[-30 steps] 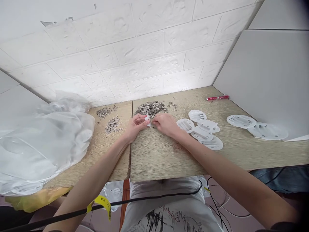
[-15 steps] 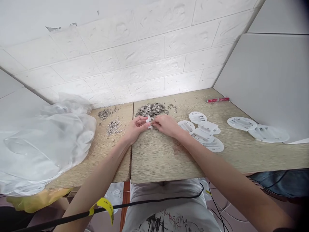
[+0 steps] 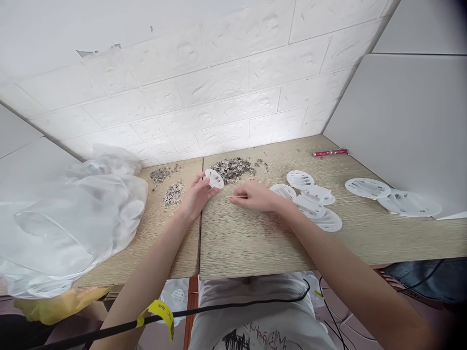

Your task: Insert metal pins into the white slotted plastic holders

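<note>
My left hand (image 3: 196,197) pinches a round white plastic disc (image 3: 214,179) by its edge. The disc is tilted, and its slotted face with small dark fittings shows. Just to the right, my right hand (image 3: 257,196) is closed around a thin pale stick (image 3: 234,196), whose tip points left toward the disc without touching it. Beyond both hands lies a heap of small metal pieces (image 3: 233,170). Several similar white discs (image 3: 300,179) overlap on the table beside my right forearm.
Two smaller piles of metal bits (image 3: 173,194) lie at the left. A large clear plastic bag (image 3: 73,228) with white parts covers the table's left end. More white discs (image 3: 367,188) and a red pen-like stick (image 3: 330,152) lie right. A black cable (image 3: 219,305) crosses in front of me.
My hands have moved apart. The disc has swung from edge-on to showing its slotted face, left of its earlier place. My right hand has drawn back slightly with the stick.
</note>
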Available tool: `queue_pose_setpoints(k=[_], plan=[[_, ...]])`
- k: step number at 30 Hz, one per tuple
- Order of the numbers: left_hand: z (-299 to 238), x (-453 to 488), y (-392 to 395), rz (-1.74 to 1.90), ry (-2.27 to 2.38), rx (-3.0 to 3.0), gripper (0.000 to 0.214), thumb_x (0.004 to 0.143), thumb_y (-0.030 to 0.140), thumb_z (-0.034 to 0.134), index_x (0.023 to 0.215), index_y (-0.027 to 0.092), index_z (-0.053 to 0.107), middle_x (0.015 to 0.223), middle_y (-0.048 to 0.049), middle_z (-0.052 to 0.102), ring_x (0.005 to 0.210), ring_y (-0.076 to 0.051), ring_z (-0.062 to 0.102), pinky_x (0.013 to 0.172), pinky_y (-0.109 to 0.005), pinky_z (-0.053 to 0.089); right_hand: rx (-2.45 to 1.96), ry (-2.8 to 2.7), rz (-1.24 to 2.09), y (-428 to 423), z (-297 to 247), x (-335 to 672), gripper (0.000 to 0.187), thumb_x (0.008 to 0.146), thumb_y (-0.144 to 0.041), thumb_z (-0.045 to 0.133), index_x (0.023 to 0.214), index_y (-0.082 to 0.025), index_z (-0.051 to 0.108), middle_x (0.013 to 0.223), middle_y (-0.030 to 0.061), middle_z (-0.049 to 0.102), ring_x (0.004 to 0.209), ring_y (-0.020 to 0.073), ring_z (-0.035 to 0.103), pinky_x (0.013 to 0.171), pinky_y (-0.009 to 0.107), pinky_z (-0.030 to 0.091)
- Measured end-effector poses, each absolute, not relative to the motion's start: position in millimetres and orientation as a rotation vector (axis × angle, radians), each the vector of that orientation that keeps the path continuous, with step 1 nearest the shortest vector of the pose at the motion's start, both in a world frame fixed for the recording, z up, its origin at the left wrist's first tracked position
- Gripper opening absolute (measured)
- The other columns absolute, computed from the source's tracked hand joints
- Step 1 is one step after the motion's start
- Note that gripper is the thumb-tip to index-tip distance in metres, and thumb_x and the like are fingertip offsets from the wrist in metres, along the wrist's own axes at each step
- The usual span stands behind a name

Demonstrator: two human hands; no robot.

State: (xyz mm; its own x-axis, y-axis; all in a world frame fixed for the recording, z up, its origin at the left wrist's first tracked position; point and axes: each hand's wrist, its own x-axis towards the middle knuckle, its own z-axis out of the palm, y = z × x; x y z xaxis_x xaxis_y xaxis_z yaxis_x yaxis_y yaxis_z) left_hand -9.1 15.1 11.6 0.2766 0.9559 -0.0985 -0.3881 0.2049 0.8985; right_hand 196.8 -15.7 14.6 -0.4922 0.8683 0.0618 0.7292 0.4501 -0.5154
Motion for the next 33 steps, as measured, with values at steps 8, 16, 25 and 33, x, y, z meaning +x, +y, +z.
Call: queue_pose_setpoints(k=[8,16,25,33], plan=[[1,-4,18,1.027,0.776,0.880,0.045,0.058,0.005,0.068,0.099,0.018,0.059,0.102,-0.0029,0.066,0.095,-0.016,0.062,0.090,-0.032,0.048,-1.580,-2.047,0.329,-12,8,198,0.027,0.095,-0.027,0.041,0.073,-0.017,0.054,0.078,0.0054,0.062,0.066,0.0137,0.048,0.058,0.025,0.024],[-10,2,14,0.996,0.837,1.107,0.040,0.061,0.017,0.079,0.095,0.016,0.058,0.089,-0.0016,0.066,0.076,-0.012,0.060,0.071,-0.026,0.048,-1.396,-1.823,0.541,-15,0,177,0.027,0.088,-0.042,0.056,0.088,-0.016,0.063,0.073,0.0012,0.063,0.062,0.0126,0.050,0.058,0.024,0.030],[-12,4,9,1.119,0.847,1.687,0.028,0.079,0.037,0.071,0.092,0.018,0.057,0.090,-0.0049,0.065,0.082,-0.015,0.062,0.071,-0.028,0.052,-1.264,-1.828,0.260,-19,-5,177,0.012,0.087,-0.030,0.060,0.085,-0.017,0.059,0.082,0.0030,0.064,0.068,0.0140,0.053,0.060,0.025,0.033],[-11,1,8,1.235,0.928,2.121,0.014,0.083,0.032,0.064,0.083,0.019,0.059,0.080,-0.0006,0.064,0.072,-0.012,0.060,0.069,-0.028,0.054,-1.097,-1.962,0.087,-19,-3,181,0.010,0.091,-0.026,0.055,0.089,-0.017,0.060,0.085,0.0046,0.064,0.069,0.0140,0.055,0.060,0.025,0.035]])
